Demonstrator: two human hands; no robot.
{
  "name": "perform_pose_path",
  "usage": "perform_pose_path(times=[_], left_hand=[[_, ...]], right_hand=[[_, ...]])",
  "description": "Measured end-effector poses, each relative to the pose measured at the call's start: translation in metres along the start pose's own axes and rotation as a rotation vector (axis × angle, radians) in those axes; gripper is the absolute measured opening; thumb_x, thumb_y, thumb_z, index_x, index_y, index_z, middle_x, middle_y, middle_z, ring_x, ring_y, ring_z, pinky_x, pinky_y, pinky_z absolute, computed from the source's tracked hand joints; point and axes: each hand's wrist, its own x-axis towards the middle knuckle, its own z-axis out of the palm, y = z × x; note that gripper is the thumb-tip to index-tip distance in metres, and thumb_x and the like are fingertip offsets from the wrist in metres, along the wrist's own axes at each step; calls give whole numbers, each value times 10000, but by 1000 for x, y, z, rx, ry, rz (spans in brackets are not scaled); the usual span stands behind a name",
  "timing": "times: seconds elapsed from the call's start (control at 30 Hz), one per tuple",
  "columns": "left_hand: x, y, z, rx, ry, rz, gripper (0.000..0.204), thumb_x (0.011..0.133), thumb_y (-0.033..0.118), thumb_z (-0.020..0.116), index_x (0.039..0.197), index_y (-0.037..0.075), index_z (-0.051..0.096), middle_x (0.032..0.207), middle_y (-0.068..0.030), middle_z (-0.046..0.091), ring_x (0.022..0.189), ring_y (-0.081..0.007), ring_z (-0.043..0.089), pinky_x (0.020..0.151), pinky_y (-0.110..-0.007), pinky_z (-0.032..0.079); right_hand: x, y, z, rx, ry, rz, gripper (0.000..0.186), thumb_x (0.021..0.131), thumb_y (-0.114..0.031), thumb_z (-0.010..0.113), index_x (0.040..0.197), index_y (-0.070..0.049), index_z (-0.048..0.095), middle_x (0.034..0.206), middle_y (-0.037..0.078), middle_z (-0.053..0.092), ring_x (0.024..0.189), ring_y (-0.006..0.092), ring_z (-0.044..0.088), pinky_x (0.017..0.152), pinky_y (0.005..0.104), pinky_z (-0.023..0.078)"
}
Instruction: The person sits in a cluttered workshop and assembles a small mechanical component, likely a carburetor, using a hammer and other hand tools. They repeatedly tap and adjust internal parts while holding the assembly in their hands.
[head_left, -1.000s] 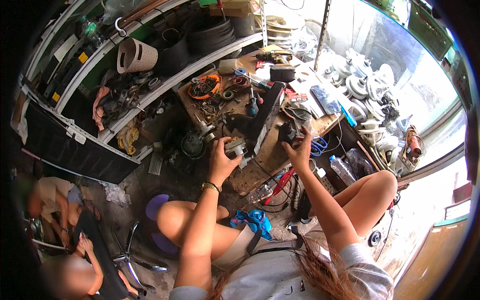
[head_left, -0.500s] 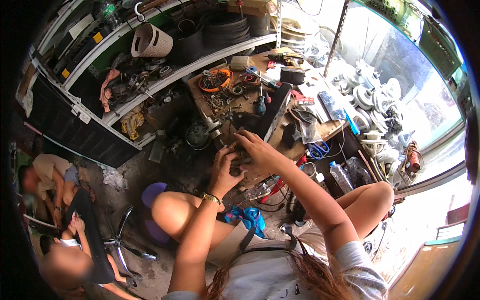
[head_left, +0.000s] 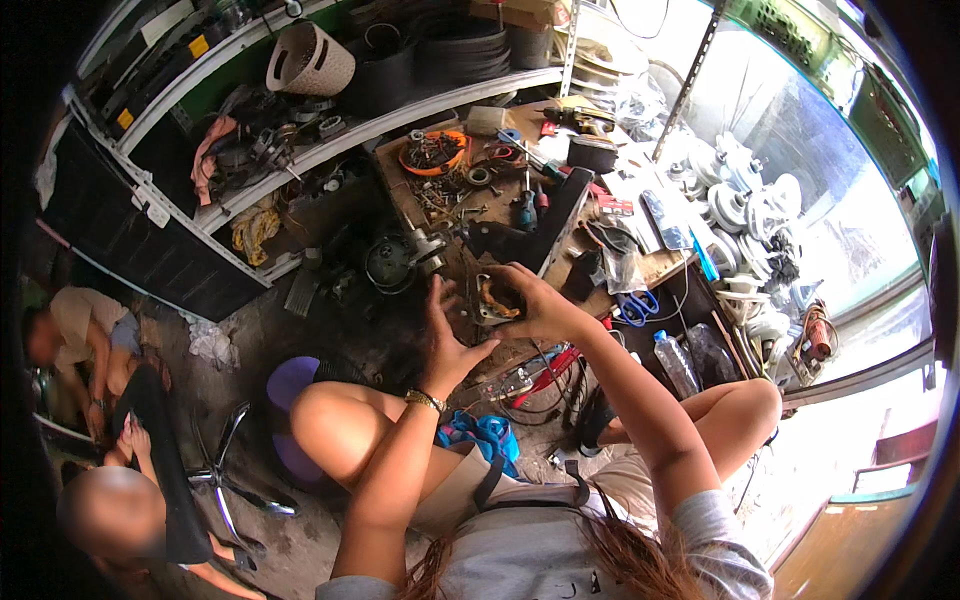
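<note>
My right hand (head_left: 545, 305) grips a small motor stator (head_left: 490, 303), a metal ring with copper-coloured windings, its thumb and fingers curled around the right side. To the left of it, my left hand (head_left: 452, 345) is open, fingers spread and raised, a small gap from the stator. Just beyond the left hand, at the bench's near edge, are a silver metal motor part (head_left: 428, 248) and a dark round housing (head_left: 388, 262). A black angular tool body (head_left: 545, 225) lies past the right hand.
The wooden bench (head_left: 400, 195) carries an orange bowl (head_left: 435, 153) of small hardware, screwdrivers (head_left: 527, 208), blue-handled scissors (head_left: 637, 306) and a phone (head_left: 665, 218). White pulley-like parts (head_left: 735, 200) are heaped at right. A purple stool (head_left: 290, 385) stands left; two people sit at far left.
My left hand has come away from the stator and opened, its fingers now raised to the left. The right hand keeps the stator, which is now more exposed.
</note>
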Motion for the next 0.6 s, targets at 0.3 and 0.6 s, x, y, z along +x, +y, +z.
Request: perform_pose_path(times=[0.3, 0.6], left_hand=[[3, -19, -4, -455, -254, -137, 963, 794, 111, 756, 1561, 94, 173, 1527, -95, 291, 1411, -210, 314, 1169, -372, 277], [14, -4, -11, -135, -236, 30, 910, 830, 316, 775, 1517, 14, 259, 1504, -193, 314, 1427, -315, 301, 1176, -424, 250]], right_hand=[[-3, -7, 16, 23, 90, 15, 884, 716, -252, 843, 1428, 18, 394, 1307, 173, 462, 1264, 326, 482, 1080, 382, 373], [-9, -7, 25, -52, 185, -7, 904, 762, -373, 816, 1452, 11, 377, 1314, 201, 444, 1252, 360, 485, 1050, 405, 394]])
